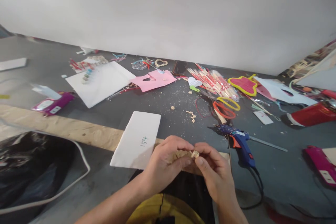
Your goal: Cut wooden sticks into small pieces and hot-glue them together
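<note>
Both hands meet low in the middle of the view, over the near edge of the dark table. My left hand (169, 159) and my right hand (214, 168) pinch a small cluster of pale wooden pieces (195, 154) between their fingertips. Just left of my left hand lies a white card (139, 136) with green writing. Loose pale pieces (193, 116) and one small cluster (172, 107) rest beyond the hands. To the right of my right hand is a blue glue gun (243, 143) with an orange trigger.
Behind lie white paper (99, 82), a pink cutout (154, 79), wrapped sticks (214, 82) and yellow and orange scissors (224, 108). A red can (312, 113) lies at the right. Purple power strips (54, 104) flank the table; a black bag (34, 168) sits at the lower left.
</note>
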Available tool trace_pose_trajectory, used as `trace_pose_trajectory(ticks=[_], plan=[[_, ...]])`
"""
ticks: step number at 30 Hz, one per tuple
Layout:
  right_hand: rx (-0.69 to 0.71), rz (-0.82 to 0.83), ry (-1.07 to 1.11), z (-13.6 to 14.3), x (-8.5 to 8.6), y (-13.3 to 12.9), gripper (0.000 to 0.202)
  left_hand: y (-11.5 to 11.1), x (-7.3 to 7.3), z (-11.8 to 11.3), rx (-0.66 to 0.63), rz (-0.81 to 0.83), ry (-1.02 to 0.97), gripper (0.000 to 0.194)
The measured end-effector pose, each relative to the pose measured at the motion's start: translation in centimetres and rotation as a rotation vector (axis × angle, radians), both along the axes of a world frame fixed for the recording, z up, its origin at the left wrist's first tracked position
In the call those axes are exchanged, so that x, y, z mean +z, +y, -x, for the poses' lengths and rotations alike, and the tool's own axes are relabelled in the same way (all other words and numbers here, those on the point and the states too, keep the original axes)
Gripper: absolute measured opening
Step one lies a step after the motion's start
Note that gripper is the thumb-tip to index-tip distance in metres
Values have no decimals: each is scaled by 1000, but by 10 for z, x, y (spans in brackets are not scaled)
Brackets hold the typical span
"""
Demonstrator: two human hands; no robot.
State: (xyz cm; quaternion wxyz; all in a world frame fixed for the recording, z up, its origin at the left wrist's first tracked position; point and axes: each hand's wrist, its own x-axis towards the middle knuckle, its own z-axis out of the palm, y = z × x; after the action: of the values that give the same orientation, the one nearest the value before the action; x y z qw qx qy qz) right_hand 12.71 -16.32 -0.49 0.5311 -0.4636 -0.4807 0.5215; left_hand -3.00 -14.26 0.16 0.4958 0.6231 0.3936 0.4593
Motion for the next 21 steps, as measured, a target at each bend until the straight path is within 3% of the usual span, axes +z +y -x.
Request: trace_pose_trajectory(ticks=[3,6,21], plan=[[14,-1,11,0,-3,0,13,2,2,1,14,-186,83,12],[31,2,22,-1,-6,0,10,4,3,1,13,-260,89,9],[30,30,16,2,2,0,11,3,1,-2,45,-262,65,8]])
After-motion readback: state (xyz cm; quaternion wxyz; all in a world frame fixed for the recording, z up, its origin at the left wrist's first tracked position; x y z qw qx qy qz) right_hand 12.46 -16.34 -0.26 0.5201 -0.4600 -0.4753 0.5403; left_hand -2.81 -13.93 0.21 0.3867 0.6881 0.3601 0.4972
